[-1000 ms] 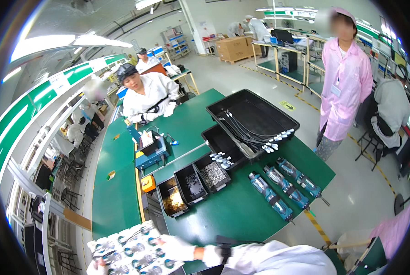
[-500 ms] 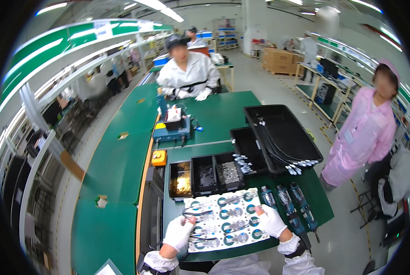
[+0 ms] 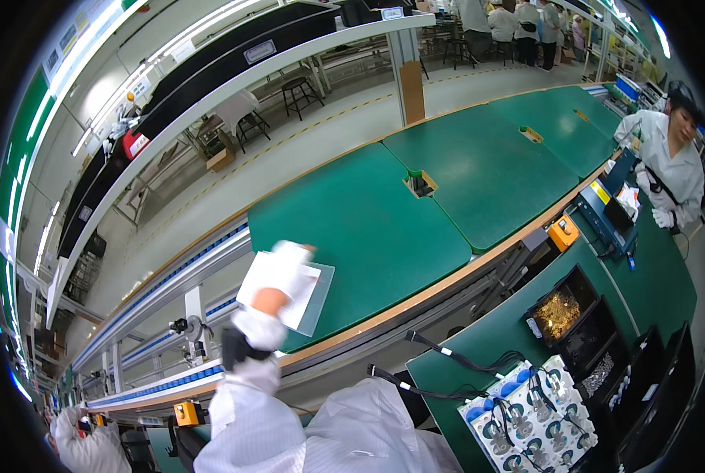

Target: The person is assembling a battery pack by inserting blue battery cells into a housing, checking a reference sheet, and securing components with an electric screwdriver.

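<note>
My left hand (image 3: pixel 283 272), in a white glove and smeared by motion, is over a white sheet and a clear plastic sleeve (image 3: pixel 318 303) on the green table (image 3: pixel 344 229). Blur hides how its fingers are set and whether they grip the sheet. My right hand is out of view. At the lower right lies a white tray (image 3: pixel 559 377) of round metal and blue parts with black cables. Two black cables (image 3: pixel 455 355) stick out past the tray's edge.
Black bins hold gold-coloured pieces (image 3: pixel 559 314) and small silver pieces (image 3: pixel 599 375). A yellow box with a button (image 3: pixel 563 232) sits by the table edge. A co-worker (image 3: pixel 669 158) stands at far right. A rail with blue rollers (image 3: pixel 151 389) runs along the left.
The view has swung left. My left hand has left the tray of parts and reached over to the sheet on the green table. My right hand has gone out of view.
</note>
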Available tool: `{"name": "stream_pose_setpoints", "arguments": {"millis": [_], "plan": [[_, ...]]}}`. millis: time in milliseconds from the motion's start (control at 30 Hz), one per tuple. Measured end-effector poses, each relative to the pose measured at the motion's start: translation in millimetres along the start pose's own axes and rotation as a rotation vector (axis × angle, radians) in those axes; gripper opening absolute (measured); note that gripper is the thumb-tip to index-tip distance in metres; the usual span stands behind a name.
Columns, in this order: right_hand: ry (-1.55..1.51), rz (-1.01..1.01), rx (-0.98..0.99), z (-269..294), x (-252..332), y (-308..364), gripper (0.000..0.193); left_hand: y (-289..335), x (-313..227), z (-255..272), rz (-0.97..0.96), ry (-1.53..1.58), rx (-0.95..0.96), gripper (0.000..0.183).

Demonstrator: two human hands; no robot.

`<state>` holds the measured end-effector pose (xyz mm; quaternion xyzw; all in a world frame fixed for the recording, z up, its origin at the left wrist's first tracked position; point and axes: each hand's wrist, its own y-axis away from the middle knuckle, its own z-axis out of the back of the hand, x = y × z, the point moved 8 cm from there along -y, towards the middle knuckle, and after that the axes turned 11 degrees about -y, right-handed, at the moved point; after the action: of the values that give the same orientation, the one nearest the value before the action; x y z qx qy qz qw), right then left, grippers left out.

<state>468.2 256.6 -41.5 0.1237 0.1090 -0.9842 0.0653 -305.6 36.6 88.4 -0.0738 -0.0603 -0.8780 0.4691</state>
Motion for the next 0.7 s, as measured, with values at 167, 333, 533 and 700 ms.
{"name": "stream_pose_setpoints", "arguments": {"millis": [167,333,533,700], "plan": [[-0.293,-0.259,0.155,78.5,42.1,-18.4,0.036,-39.4,54.2,-52.6,-0.542,0.048,-0.228,0.084],[-0.335,-0.203,0.088,78.5,81.7,-33.1,0.030,-47.4,69.2,-85.4,-0.234,0.124,0.194,0.065],[-1.071,-0.455,-0.369,185.8,38.1,6.1,0.018,-31.3,-15.8,-1.4,-0.356,0.975,0.179,0.044],[-1.696,0.119,-0.073,278.8,145.4,-12.8,0.024,71.9,-148.0,98.1,-0.551,1.505,0.089,0.031]]}}
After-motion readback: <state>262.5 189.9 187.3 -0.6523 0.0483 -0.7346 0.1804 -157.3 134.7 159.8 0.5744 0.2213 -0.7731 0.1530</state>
